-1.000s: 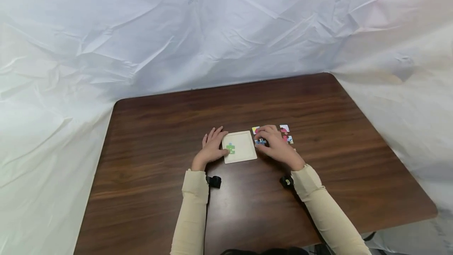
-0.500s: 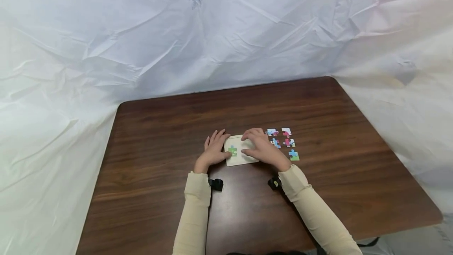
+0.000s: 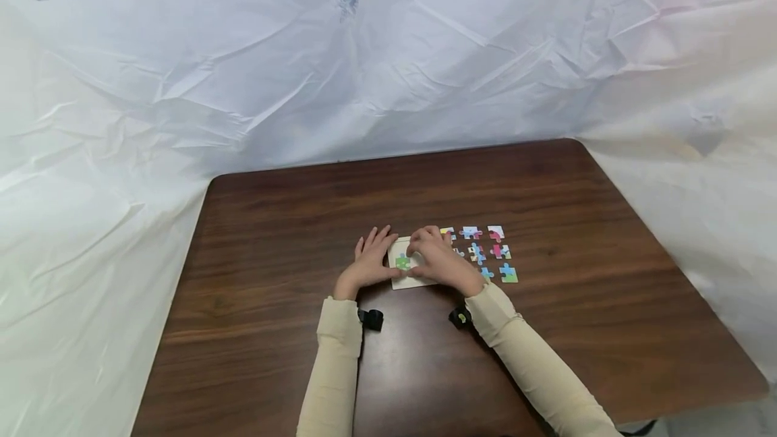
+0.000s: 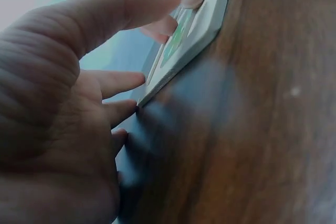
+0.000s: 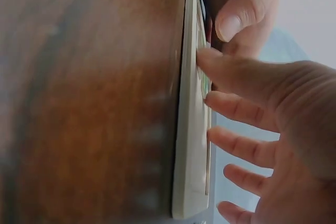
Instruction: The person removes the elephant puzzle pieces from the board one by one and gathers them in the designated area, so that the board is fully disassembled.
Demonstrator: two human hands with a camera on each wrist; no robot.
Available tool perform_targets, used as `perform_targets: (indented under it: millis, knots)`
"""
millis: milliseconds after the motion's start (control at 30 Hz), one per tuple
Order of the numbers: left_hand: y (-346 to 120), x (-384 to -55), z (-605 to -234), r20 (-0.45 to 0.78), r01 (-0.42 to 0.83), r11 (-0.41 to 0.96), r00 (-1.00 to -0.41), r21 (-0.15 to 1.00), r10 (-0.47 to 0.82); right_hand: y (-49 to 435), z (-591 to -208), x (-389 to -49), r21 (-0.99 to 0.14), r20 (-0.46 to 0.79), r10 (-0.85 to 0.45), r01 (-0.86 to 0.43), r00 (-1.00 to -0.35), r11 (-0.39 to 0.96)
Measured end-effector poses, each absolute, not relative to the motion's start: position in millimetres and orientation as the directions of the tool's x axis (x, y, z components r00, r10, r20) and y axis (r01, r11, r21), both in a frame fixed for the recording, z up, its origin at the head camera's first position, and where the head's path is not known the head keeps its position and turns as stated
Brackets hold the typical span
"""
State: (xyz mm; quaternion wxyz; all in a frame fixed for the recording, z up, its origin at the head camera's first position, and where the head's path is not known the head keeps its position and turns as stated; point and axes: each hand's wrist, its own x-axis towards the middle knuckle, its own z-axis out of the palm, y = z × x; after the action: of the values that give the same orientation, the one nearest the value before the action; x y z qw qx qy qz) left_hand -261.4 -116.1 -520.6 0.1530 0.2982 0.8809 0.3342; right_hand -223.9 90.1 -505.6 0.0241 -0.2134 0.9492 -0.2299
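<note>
A pale square puzzle tray [image 3: 414,282] lies on the table with a green puzzle piece [image 3: 403,261] in its left part. My left hand [image 3: 369,266] rests along the tray's left edge. Its fingers are extended, and its thumb reaches over the frame beside the piece. Over the tray's right part is my right hand [image 3: 444,263]. In the right wrist view its thumb and two fingertips come down on the tray [image 5: 190,171], spread apart, with green showing between them. Whether they touch the piece's edges I cannot tell. Part of the tray is hidden under this hand.
Several loose puzzle pieces lie in rows to the right of the tray, among them a red-and-white piece [image 3: 496,233], a pink one [image 3: 500,251] and a blue-green one [image 3: 508,273]. Dark brown wood makes up the table [image 3: 273,275]. White sheeting [image 3: 243,73] hangs behind it.
My right hand has moved left, from over the loose pieces to the green piece in the tray. The left hand stays at the tray. The head view has shifted slightly.
</note>
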Motion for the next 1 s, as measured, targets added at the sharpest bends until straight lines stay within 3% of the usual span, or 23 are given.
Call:
perform_targets:
  millis: [333, 1000]
  knots:
    - [-115.8, -252.8, -515.4, -0.137, 0.368, 0.657, -0.799, 0.658, 0.585, 90.3, -506.4, -222.5, -0.42, 0.079, -0.463, -0.451, -0.883, 0.788]
    - [-108.8, -256.9, -519.1, -0.091, 0.385, 0.637, -0.807, 0.668, 0.584, 142.1, -491.4, -206.4, -0.431, 0.155, -0.442, -0.463, -0.883, 0.774]
